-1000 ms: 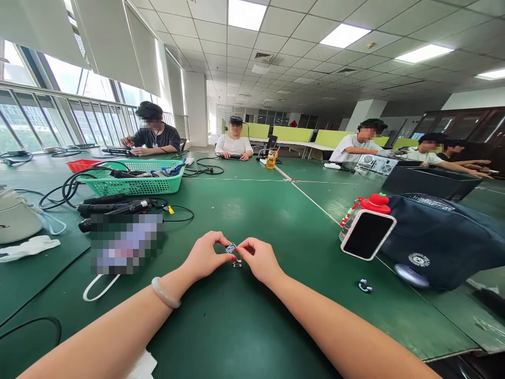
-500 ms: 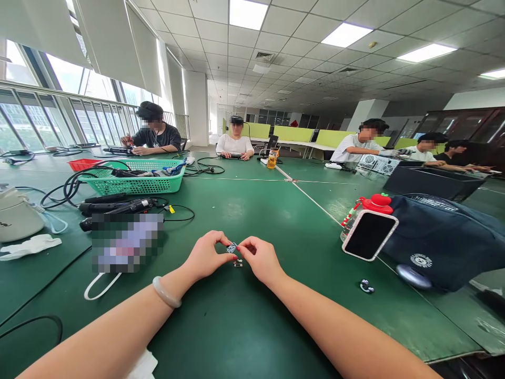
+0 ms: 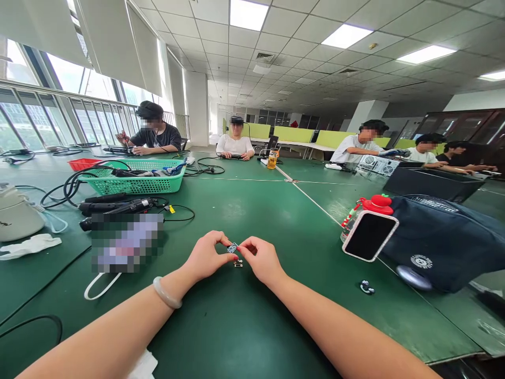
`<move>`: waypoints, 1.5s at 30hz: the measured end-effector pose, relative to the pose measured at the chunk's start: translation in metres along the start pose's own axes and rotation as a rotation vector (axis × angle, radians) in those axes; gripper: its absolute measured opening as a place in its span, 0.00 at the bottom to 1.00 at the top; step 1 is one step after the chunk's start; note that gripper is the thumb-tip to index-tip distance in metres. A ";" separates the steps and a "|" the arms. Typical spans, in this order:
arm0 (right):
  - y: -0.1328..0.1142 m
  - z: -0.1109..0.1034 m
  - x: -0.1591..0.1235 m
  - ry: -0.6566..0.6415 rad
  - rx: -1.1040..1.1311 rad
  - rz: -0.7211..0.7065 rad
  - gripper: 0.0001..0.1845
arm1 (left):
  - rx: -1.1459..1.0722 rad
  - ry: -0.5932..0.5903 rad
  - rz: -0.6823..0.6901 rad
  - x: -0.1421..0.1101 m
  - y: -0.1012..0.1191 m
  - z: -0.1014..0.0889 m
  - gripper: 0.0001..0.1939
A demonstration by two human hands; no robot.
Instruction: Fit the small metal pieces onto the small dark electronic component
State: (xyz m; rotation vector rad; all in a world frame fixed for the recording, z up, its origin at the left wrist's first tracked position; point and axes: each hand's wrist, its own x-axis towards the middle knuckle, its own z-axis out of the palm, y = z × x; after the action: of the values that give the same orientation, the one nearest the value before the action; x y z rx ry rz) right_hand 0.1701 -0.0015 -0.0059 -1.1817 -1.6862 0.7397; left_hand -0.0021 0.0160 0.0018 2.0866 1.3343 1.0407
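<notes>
Between my two hands is a small flat grey-blue piece with a fine pattern (image 3: 232, 247), too small to name with certainty. My left hand (image 3: 207, 256) pinches its left side between thumb and fingers. From the other side, the fingertips of my right hand (image 3: 260, 259) close on its right edge. Just below the fingertips, on the green table (image 3: 244, 326), lies a small pale metallic-looking part (image 3: 238, 264). It sits apart from the piece in my hands, and its upper edge is close to my left thumb.
Left are a green basket (image 3: 138, 184) of cables, black tools (image 3: 118, 208) and a blurred pouch-like item (image 3: 128, 245). Right stand a phone (image 3: 371, 235), a dark bag (image 3: 442, 237) and an earbud-like item (image 3: 366, 287). Several people sit around the table; a cup of amber liquid (image 3: 272, 159) stands farther back.
My hands and the small piece stay almost still, with the piece turned very slightly. The co-worker at the far left has raised a hand a little to the left.
</notes>
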 end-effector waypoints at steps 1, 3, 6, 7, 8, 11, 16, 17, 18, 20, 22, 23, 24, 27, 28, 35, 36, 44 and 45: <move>0.000 0.000 0.000 0.000 0.000 0.000 0.10 | -0.001 -0.002 0.010 0.000 0.000 0.000 0.15; 0.001 0.001 0.000 0.000 -0.004 0.002 0.10 | -0.011 -0.006 0.020 0.000 -0.001 0.000 0.15; 0.002 0.001 0.000 -0.002 -0.015 -0.007 0.09 | -0.051 -0.019 0.018 0.000 -0.002 -0.001 0.15; 0.002 0.001 0.000 -0.003 -0.020 -0.017 0.09 | -0.072 -0.026 0.011 0.000 -0.001 -0.001 0.15; 0.001 0.001 0.000 -0.003 -0.026 -0.033 0.08 | -0.102 -0.036 0.002 0.000 -0.001 -0.001 0.15; 0.000 -0.002 0.000 0.011 -0.073 -0.133 0.06 | -0.276 -0.108 -0.055 0.002 -0.001 0.000 0.16; 0.000 -0.007 -0.002 0.012 -0.320 -0.422 0.11 | -0.680 -0.253 -0.212 0.003 -0.003 0.001 0.20; 0.001 -0.008 -0.002 0.010 -0.387 -0.465 0.12 | -0.706 -0.256 -0.228 0.003 -0.003 0.001 0.20; 0.001 -0.009 -0.002 0.008 -0.451 -0.500 0.13 | -0.718 -0.255 -0.239 0.002 -0.003 0.001 0.20; 0.002 -0.010 -0.002 0.002 -0.547 -0.555 0.13 | -0.730 -0.249 -0.255 0.002 -0.001 0.000 0.20; 0.002 -0.011 -0.002 -0.014 -0.593 -0.584 0.14 | -0.740 -0.240 -0.267 0.002 0.000 -0.001 0.20; 0.002 -0.011 -0.002 -0.022 -0.600 -0.587 0.13 | -0.741 -0.234 -0.272 0.002 0.001 -0.001 0.20; 0.001 -0.012 -0.002 -0.028 -0.596 -0.582 0.13 | -0.740 -0.229 -0.276 0.002 0.001 -0.001 0.20; 0.001 -0.013 0.000 -0.026 -0.554 -0.494 0.14 | -0.716 -0.194 -0.285 0.004 -0.001 -0.001 0.17; 0.002 -0.014 0.001 -0.028 -0.537 -0.442 0.14 | -0.700 -0.176 -0.289 0.005 -0.002 0.000 0.17; 0.018 -0.017 0.007 -0.228 -0.506 -0.139 0.09 | -0.578 -0.110 -0.319 0.008 -0.009 0.003 0.16; 0.020 -0.016 0.007 -0.243 -0.513 -0.131 0.07 | -0.568 -0.115 -0.316 0.008 -0.010 0.003 0.16; 0.017 -0.008 0.009 -0.283 -0.615 -0.133 0.04 | -0.488 -0.142 -0.315 0.007 -0.010 0.005 0.16; 0.017 -0.008 0.010 -0.295 -0.625 -0.129 0.04 | -0.477 -0.144 -0.315 0.007 -0.009 0.004 0.16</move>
State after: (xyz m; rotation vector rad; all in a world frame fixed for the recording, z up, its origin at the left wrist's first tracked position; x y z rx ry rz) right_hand 0.1825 0.0134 -0.0143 -1.4069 -2.3191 0.3142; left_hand -0.0023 0.0260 -0.0052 1.5145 1.1568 0.9394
